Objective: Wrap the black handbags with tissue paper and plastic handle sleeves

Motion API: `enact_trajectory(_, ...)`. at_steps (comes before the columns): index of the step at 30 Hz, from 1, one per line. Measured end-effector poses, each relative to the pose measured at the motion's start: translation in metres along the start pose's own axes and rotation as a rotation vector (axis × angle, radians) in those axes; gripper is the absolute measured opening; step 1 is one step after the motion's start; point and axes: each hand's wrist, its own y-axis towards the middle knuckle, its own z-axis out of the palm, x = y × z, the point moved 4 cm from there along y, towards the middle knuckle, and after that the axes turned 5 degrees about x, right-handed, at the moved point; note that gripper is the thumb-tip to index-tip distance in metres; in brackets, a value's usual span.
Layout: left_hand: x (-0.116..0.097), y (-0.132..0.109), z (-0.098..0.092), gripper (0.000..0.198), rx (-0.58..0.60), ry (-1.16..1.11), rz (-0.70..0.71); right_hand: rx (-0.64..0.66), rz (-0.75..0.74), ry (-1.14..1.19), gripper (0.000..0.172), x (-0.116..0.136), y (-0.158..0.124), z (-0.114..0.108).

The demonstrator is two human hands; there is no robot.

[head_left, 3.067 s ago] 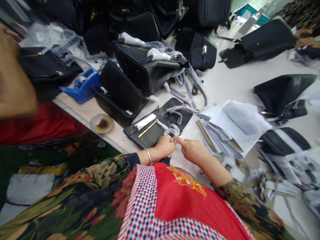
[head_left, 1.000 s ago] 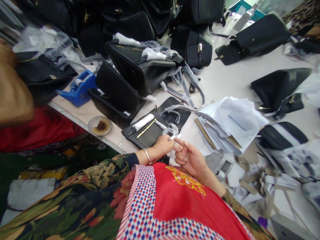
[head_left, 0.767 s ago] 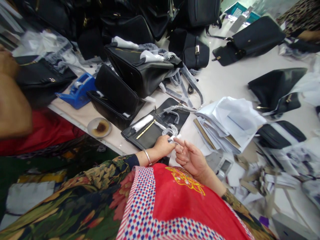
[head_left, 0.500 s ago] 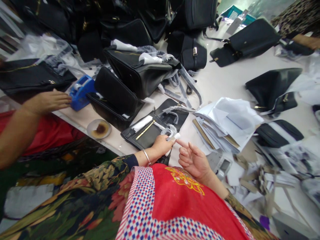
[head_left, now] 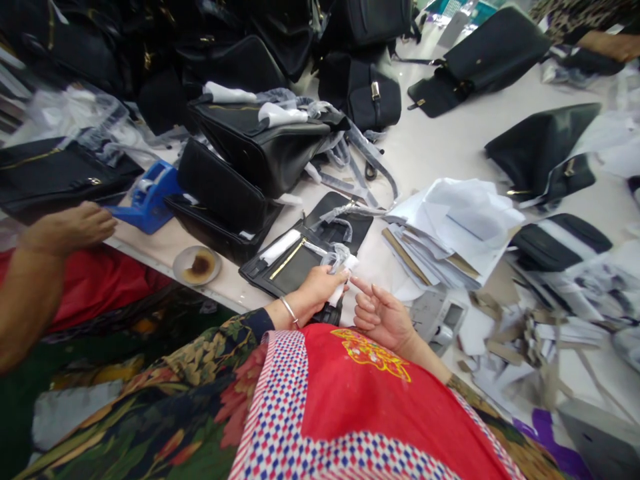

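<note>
Near the table's front edge a black bag [head_left: 287, 261] with a gold zipper lies flat, its straps in clear plastic. My left hand [head_left: 320, 287], with a bangle at the wrist, is closed around a white-wrapped bag handle [head_left: 338, 293] at the bag's near end. Close to its right, my right hand [head_left: 383, 313] has the index finger stretched towards my left thumb and the wrapped handle. Its other fingers are loosely curled, and I see nothing in them. Whether the index fingertip touches the wrap I cannot tell.
Left of the bag are a dish with brown stuff [head_left: 209, 275], a blue tape dispenser [head_left: 153, 203] and a co-worker's hand [head_left: 70, 230]. Black bags [head_left: 270, 143] crowd the back. A paper stack [head_left: 453, 227] and cardboard scraps [head_left: 520, 347] lie to the right.
The white-wrapped handle in my left hand now shows more upright below the fingers. The co-worker's hand has drawn back left from the blue dispenser. The view has shifted slightly.
</note>
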Motion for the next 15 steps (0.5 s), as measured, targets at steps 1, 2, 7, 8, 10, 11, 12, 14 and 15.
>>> enact_trajectory(1,0.0004,0.0005,0.0001,0.021,0.008,-0.022,-0.004,-0.018,0.001,-0.012,0.034,-0.0006,0.0007,-0.0010)
enact_trajectory(2,0.0009,0.0011,0.0000,0.021,0.011,-0.038,-0.004,-0.039,0.005,-0.029,0.033,-0.0011,0.0012,-0.0017)
enact_trajectory(7,0.0047,0.0045,-0.0016,0.023,-0.019,0.014,0.036,-0.090,0.018,-0.152,0.032,-0.0031,0.0013,0.0015)
enact_trajectory(8,0.0048,0.0047,-0.0020,0.023,-0.033,0.044,0.051,-0.092,0.015,-0.180,0.032,-0.0033,0.0010,0.0028)
enact_trajectory(10,0.0038,0.0042,-0.0029,0.022,-0.066,0.130,0.084,-0.098,0.001,-0.221,0.035,-0.0037,0.0002,0.0046)
enact_trajectory(11,0.0026,0.0036,-0.0035,0.022,-0.084,0.189,0.100,-0.100,-0.006,-0.232,0.036,-0.0039,-0.0003,0.0051)
enact_trajectory(12,0.0012,0.0031,-0.0040,0.022,-0.101,0.255,0.114,-0.102,-0.010,-0.239,0.039,-0.0043,-0.0008,0.0053)
enact_trajectory(14,-0.0013,0.0023,-0.0051,0.021,-0.131,0.371,0.129,-0.104,-0.012,-0.242,0.043,-0.0047,-0.0018,0.0053)
enact_trajectory(15,-0.0022,0.0022,-0.0056,0.020,-0.140,0.410,0.130,-0.104,-0.008,-0.239,0.046,-0.0049,-0.0023,0.0053)
